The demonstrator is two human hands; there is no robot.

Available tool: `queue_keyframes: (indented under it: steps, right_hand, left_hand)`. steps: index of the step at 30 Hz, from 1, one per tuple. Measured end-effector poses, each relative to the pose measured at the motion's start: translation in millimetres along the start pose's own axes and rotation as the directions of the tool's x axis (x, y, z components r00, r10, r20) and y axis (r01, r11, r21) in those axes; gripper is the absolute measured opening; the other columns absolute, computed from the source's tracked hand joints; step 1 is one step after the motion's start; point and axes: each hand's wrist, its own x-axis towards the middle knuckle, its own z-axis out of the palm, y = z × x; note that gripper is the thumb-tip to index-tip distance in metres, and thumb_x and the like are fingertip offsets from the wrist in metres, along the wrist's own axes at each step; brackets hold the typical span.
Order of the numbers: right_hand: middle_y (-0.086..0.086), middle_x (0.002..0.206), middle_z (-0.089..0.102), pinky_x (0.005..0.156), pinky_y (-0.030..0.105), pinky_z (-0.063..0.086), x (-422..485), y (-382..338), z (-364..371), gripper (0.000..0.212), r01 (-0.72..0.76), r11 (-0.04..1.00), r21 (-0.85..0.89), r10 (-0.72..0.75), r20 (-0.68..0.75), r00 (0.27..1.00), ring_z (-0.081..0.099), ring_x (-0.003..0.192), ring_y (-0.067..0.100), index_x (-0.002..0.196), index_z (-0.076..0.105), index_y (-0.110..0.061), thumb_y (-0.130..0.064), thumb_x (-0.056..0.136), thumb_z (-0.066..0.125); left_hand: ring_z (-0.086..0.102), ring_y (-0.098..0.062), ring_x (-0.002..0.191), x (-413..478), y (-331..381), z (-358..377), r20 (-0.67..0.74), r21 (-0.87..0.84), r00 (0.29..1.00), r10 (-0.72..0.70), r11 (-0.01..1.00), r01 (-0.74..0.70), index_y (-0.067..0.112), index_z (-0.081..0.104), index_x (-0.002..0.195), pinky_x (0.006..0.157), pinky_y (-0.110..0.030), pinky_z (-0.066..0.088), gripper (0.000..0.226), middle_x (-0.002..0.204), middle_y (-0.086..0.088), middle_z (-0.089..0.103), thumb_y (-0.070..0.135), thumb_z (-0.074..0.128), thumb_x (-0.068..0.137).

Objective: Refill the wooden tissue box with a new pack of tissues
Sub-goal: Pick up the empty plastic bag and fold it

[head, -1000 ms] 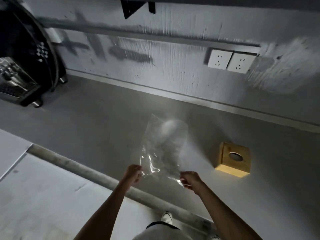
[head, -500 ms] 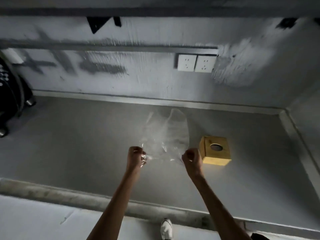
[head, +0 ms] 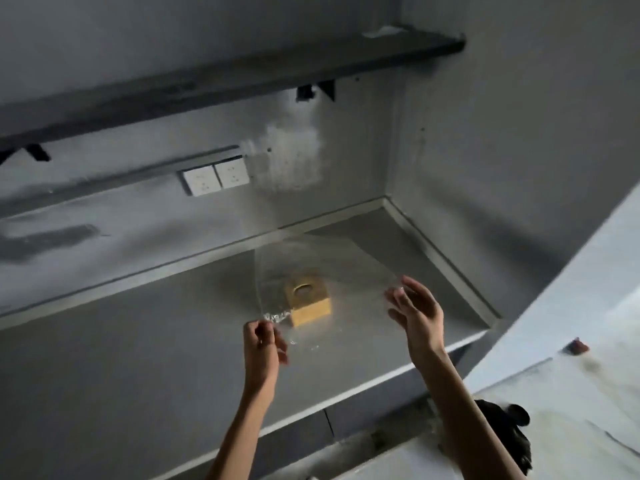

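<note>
Item: clear wrapper (head: 322, 271), held over the box (head: 307, 301) on the counter (head: 138, 341), left hand (head: 262, 344) pinched shut on one corner, right hand (head: 415, 308) fingers spread at the far edge; risk: film slips free and drifts off.

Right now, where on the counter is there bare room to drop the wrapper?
Bare counter left of the wooden tissue box, out past the left hand. Another bare strip between box and right wall. Crowded only at the box, under the clear wrapper and right hand.
</note>
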Motion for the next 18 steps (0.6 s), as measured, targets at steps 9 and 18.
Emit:
queue_keyframes:
  steps: [9, 18]
  right_hand:
    - [-0.011, 0.084, 0.073, 0.074, 0.019, 0.053, -49.9, -135.5, -121.4, 0.021, 0.468, 0.491, -0.735, -0.091, 0.491, 0.867, 0.071, 0.074, 0.005, 0.095, 0.072, -0.018, -0.001, 0.088, 0.063]
    - [-0.01, 0.101, 0.073, 0.079, 0.015, 0.052, -135.2, -293.6, -207.4, 0.025, 0.461, 0.19, -0.867, -0.262, 0.408, 0.875, 0.07, 0.082, 0.002, 0.113, 0.068, -0.022, -0.01, 0.092, 0.063]
  left_hand:
    - [-0.001, -0.019, 0.15, -91.2, 80.2, 131.5, 0.781, 0.183, 0.345, 0.52, 0.338, -0.923, 0.024, 0.025, 0.15, 0.121, -0.044, -0.003, 0.081, 0.16, 0.002, 0.017, 0.062, 0.049, 0.082]
    - [0.07, -0.03, 0.077, -208.5, 174.1, 253.6, 0.959, -0.071, -0.258, -0.12, 0.777, -0.625, 0.013, 0.069, 0.089, 0.073, -0.041, 0.056, 0.003, 0.086, -0.011, 0.075, 0.012, 0.067, 0.087]
